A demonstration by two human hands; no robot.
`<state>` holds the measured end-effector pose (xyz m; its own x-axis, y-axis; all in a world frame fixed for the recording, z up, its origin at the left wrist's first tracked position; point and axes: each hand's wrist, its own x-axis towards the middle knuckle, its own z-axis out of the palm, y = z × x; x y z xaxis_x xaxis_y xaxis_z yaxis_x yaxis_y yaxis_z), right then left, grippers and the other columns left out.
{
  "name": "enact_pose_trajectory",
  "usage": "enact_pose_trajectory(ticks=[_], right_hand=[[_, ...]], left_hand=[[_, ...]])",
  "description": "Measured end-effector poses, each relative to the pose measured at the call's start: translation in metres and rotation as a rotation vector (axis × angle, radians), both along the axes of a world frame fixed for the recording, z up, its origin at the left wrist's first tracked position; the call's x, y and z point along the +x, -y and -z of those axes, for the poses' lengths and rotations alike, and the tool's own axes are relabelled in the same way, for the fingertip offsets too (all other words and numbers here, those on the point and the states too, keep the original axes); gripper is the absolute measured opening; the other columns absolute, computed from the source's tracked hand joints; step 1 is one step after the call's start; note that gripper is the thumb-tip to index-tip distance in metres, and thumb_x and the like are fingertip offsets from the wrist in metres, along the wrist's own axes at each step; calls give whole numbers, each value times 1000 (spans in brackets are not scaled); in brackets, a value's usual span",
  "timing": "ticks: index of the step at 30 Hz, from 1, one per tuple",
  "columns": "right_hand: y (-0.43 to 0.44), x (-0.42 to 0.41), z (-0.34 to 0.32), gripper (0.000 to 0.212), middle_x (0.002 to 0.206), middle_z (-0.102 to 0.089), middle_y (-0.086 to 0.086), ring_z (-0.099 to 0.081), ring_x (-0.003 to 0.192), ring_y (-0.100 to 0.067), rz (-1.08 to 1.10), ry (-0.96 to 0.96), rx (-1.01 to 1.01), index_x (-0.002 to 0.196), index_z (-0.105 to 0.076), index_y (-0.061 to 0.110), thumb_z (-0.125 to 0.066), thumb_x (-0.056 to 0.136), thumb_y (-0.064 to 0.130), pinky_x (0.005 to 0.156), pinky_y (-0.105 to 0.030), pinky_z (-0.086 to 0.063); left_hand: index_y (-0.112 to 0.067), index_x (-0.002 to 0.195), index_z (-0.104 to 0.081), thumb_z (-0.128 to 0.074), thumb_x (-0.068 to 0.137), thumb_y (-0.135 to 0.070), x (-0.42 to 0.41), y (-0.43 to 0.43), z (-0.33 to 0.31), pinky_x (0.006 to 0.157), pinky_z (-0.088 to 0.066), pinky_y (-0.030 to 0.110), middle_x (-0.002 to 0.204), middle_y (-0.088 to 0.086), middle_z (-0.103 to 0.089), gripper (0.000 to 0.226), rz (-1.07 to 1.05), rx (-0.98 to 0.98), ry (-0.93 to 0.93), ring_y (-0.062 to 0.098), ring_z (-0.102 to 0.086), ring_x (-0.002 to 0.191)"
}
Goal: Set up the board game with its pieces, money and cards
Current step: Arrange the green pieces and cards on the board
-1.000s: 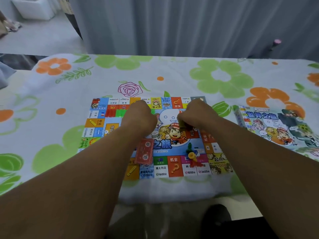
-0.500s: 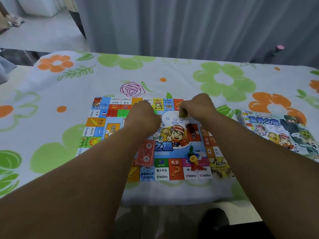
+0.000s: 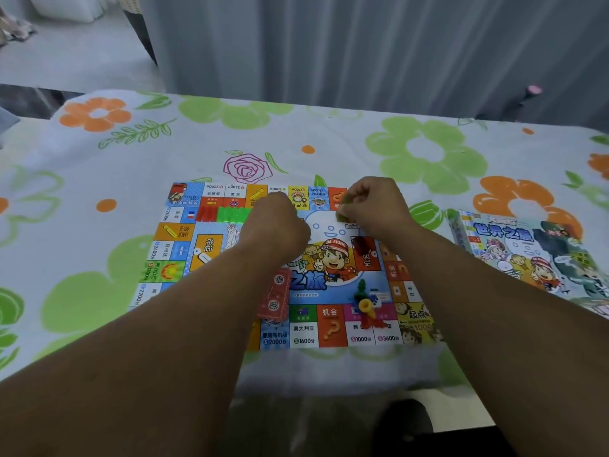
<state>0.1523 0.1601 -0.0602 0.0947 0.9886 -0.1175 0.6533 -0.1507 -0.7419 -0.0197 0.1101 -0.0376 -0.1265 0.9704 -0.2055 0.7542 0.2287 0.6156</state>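
The colourful game board [image 3: 333, 293] lies flat on the flowered tablecloth. My right hand [image 3: 374, 206] hovers over the board's far edge and pinches a small yellow-green piece [image 3: 342, 216]. My left hand [image 3: 278, 224] is curled over the board's upper middle, and its fingers are hidden behind its back. Rows of red houses [image 3: 206, 214] and green houses [image 3: 232, 214] sit at the board's far left. A red card stack [image 3: 275, 300] lies by my left forearm, with another red stack [image 3: 362, 249] at centre right. Plastic pawns [image 3: 365, 306] and a die [image 3: 376, 300] cluster near the front edge.
The game box [image 3: 527, 255] lies to the right of the board on the tablecloth [image 3: 99, 179]. A grey curtain hangs behind the table's far edge. The near table edge runs just below the board.
My right hand has moved away from the left, up toward the board's far edge, carrying the yellow-green piece. The left hand has stayed roughly in place.
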Motion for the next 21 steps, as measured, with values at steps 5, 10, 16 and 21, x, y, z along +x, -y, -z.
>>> enact_pose_trajectory(ticks=[5, 10, 16, 21], right_hand=[[3, 0, 0, 20, 81, -64, 0, -63, 82, -19, -60, 96, 22, 94, -70, 9, -82, 78, 10, 76, -37, -54], [5, 0, 2, 20, 91, -70, -4, -65, 90, -21, -98, 166, 43, 95, -69, 8, -80, 79, 7, 81, -37, -54], [6, 0, 2, 22, 99, -70, -9, -65, 97, -25, -124, 210, 43, 98, -67, 7, -75, 78, 2, 86, -41, -54], [8, 2, 1, 24, 103, -68, -8, -63, 97, -25, -113, 214, 55, 104, -65, 6, -71, 80, 2, 83, -39, -54]], left_hand=[[-6, 111, -62, -58, 88, -6, -1, 0, 1, 75, -50, 35, 96, 6, -57, 23, -23, -11, 12, 25, -56, 85], [-5, 112, -63, -59, 88, -6, -1, 0, 1, 72, -49, 33, 97, 6, -57, 24, -21, -4, 8, 24, -56, 85], [-6, 113, -63, -59, 88, -8, -2, 0, 2, 76, -52, 36, 100, 6, -60, 25, -22, -14, 11, 25, -58, 86], [-6, 113, -62, -58, 89, -8, -5, 0, 1, 78, -51, 35, 99, 5, -58, 24, -24, -7, 14, 23, -56, 86]])
